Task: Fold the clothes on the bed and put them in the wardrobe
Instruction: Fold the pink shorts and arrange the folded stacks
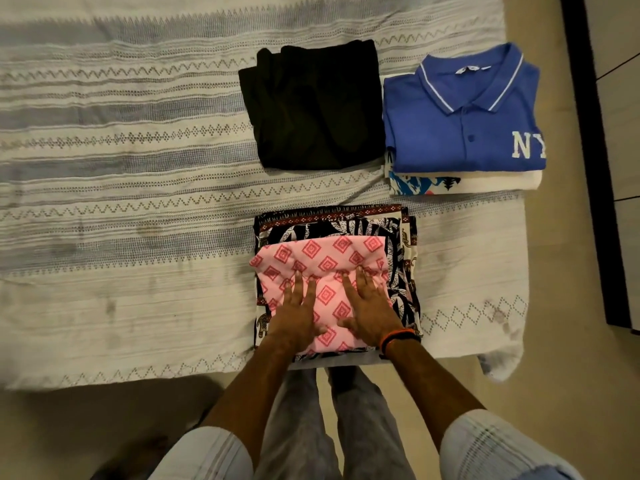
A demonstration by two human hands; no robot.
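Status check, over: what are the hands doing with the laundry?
Both hands, left and right, flat on pink garment, topping the near stack. Black pile, blue polo folded beyond. Nothing in the way.

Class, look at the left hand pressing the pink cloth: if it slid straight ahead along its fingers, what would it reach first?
Probably the black-and-white leaf-print cloth just beyond the pink cloth under the left hand.

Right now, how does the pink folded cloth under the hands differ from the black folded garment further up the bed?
The pink cloth carries a red diamond print; the black garment is plain. The pink cloth lies on top of a pile of other printed fabrics, while the black garment lies alone on the bedspread. The left hand and right hand press flat on the pink cloth; nothing touches the black garment. Both are folded.
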